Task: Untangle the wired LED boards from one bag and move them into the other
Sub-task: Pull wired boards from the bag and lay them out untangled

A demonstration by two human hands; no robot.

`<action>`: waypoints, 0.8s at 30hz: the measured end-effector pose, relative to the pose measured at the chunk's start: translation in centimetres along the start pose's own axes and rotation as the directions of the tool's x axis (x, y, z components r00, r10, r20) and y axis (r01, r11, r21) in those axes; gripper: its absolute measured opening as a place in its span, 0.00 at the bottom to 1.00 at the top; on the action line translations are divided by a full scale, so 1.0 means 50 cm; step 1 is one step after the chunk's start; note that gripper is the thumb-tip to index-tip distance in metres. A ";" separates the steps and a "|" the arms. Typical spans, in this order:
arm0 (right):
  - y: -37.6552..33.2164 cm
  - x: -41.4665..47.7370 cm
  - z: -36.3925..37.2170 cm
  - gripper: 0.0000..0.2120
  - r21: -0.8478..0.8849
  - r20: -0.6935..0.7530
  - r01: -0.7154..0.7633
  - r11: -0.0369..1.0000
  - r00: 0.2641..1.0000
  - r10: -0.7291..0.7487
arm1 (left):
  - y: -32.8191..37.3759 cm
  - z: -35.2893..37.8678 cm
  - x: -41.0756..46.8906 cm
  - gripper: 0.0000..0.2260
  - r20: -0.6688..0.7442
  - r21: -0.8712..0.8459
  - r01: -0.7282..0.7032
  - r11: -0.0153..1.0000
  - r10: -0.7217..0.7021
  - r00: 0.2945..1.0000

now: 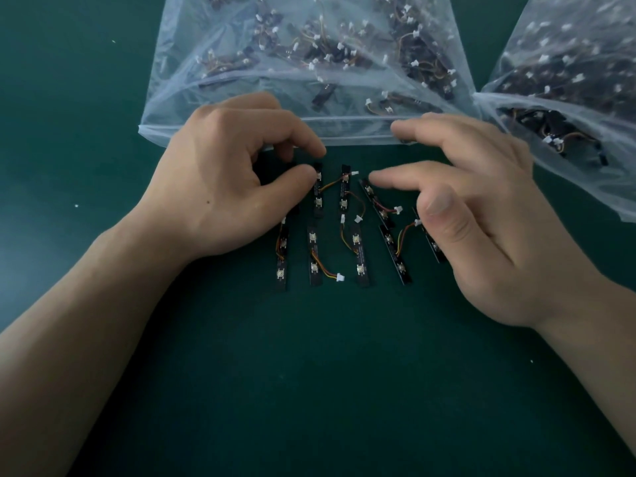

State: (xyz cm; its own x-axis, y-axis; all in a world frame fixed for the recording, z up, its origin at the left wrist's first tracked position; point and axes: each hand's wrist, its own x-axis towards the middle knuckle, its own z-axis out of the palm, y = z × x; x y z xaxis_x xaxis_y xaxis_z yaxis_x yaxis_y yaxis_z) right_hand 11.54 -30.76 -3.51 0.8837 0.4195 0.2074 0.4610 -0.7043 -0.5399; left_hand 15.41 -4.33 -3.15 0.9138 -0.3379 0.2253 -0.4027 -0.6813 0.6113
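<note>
Untangled LED boards [359, 256] are laid in rows between the hands, presumably for straightening before bagging. One LED board [317, 201] is pinched by the left hand [220, 173]; the right hand [481, 215] is held open above the others.

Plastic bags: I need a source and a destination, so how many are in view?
2. The centre bag lies at top middle; the right bag lies at the right edge, cut off by the frame. Others could be outside the view.
</note>
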 end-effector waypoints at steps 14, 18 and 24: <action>-0.009 0.000 -0.003 0.25 -0.010 0.020 -0.004 1.000 1.000 0.005 | 0.000 0.000 0.001 0.09 0.000 0.006 -0.006 1.000 0.006 1.000; -0.009 0.001 -0.002 0.25 -0.016 0.036 -0.017 1.000 0.999 0.017 | -0.001 -0.001 0.000 0.09 0.000 0.002 -0.007 1.000 0.007 1.000; -0.011 0.001 0.000 0.26 -0.073 0.007 -0.019 0.997 1.000 0.020 | -0.001 -0.001 0.001 0.09 0.002 0.000 -0.007 1.000 0.007 1.000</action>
State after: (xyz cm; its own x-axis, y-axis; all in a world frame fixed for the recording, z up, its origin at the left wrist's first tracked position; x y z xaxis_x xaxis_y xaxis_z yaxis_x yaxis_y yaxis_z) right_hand 11.33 -30.38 -3.21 0.8922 0.4095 0.1907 0.4484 -0.7522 -0.4829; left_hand 15.48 -4.28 -3.11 0.9109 -0.3436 0.2284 -0.4090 -0.6791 0.6096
